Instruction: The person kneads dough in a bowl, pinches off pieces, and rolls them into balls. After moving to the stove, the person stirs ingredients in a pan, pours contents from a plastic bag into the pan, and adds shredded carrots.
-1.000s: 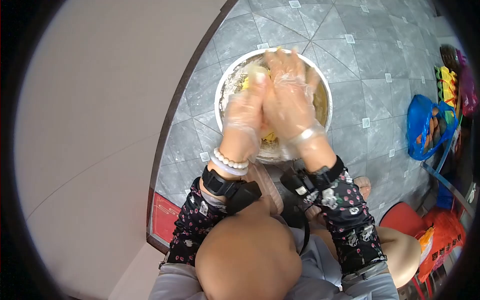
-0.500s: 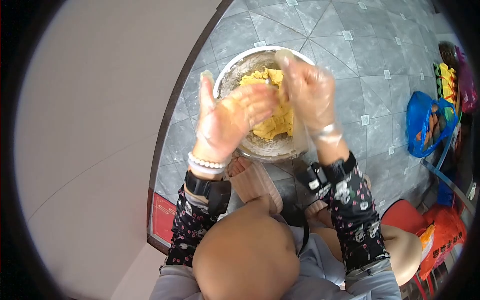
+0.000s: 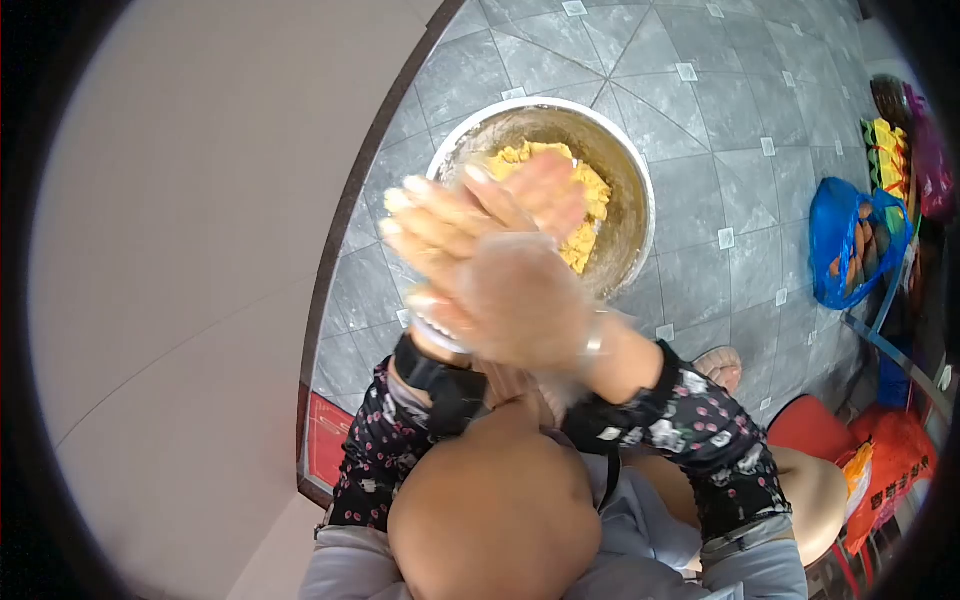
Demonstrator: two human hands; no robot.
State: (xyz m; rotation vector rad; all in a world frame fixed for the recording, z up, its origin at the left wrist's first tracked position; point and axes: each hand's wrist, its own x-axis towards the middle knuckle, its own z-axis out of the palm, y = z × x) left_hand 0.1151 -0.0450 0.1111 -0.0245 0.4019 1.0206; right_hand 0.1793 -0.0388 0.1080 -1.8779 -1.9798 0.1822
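Crossed over a metal bowl [image 3: 640, 190], my two hands lie one on top of the other. My right hand [image 3: 510, 285] is on top, blurred by motion, its fingers stretched and spread toward the upper left. Under it, my left hand [image 3: 555, 195] is partly covered; its straight fingers show, pointing up and to the right. Whether anything lies between the palms is hidden. Crumbly yellow dough [image 3: 592, 195] sits in the bowl below them, partly behind the hands. Dried residue marks the bowl's inner wall.
The bowl stands on grey floor tiles [image 3: 690, 190]. A pale panel with a dark edge [image 3: 345, 215] rises at left. To the right are a blue plastic bag [image 3: 832, 245] of roundish brown items and a red bag [image 3: 895, 465]. My knee and slippered feet are close below.
My right hand has come down and left from beside the left hand and now lies across it. The left hand has turned, its fingers still stretched. More of the bowl's right side shows.
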